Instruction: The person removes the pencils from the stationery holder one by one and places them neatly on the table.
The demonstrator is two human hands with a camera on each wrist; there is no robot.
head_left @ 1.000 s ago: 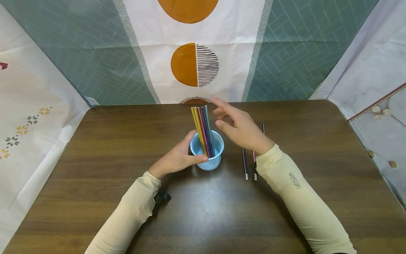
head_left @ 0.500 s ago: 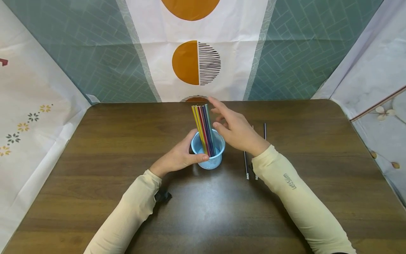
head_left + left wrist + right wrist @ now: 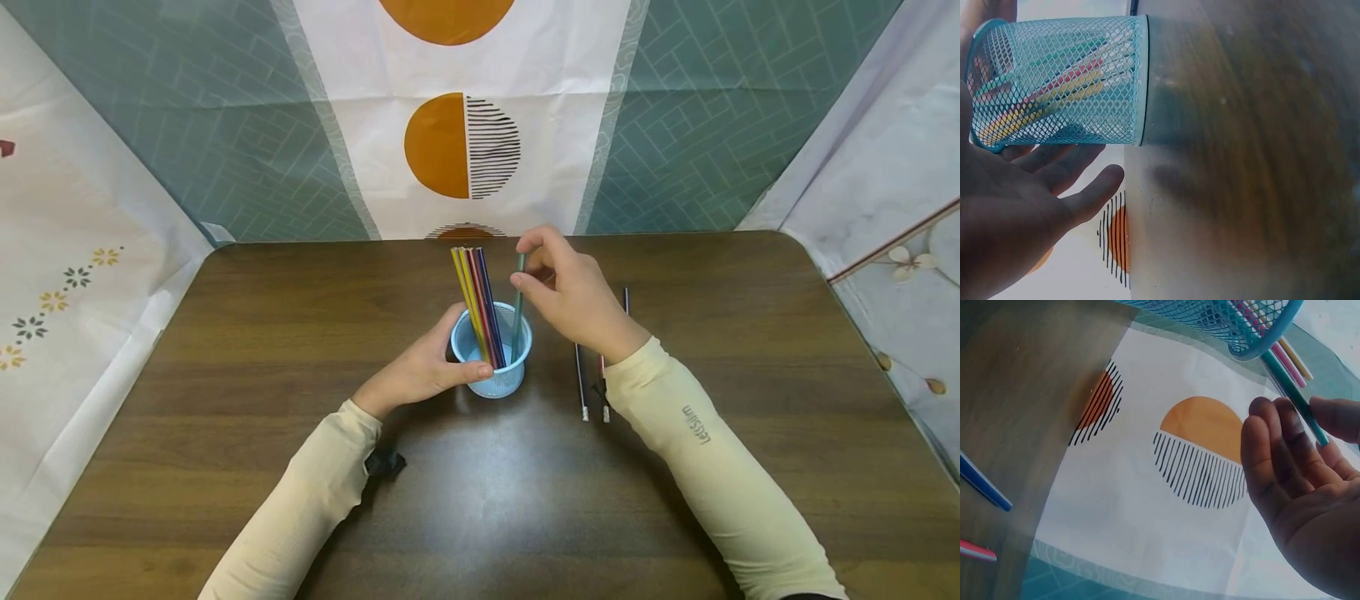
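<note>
Though the mesh cup [image 3: 501,386] has a good bunch in it, some loose pencils [image 3: 581,379] are out on the table [image 3: 300,325]

Going left to right, the left hand [image 3: 423,371] has its thumb along the near rim and the other fingers reaching round the side, so it's holding the cup, which stands upright on the table. In the left wrist view those fingers look a bit spread.

Inside the cup, bunched and leaning left, are the yellow pencils [image 3: 466,292], at least one red pencil [image 3: 481,300] and a dark blue one [image 3: 491,300]. That lot is in; they overlap too much for me to give an exact count.

Just right of the bunch, apart from it, is the green pencil [image 3: 517,312]. Its lower end is inside the cup and its top is pinched between thumb and forefinger of the right hand [image 3: 573,296], other fingers bent. Can't tell from one moment whether it's going in or out, so I wouldn't count it either way.

Further right, the loose ones lie on the table: a dark one, another red pencil [image 3: 602,364], plus what looks like a third beyond the wrist. The arm hides part of that area, so maybe more. Partway, I'd say.
</note>
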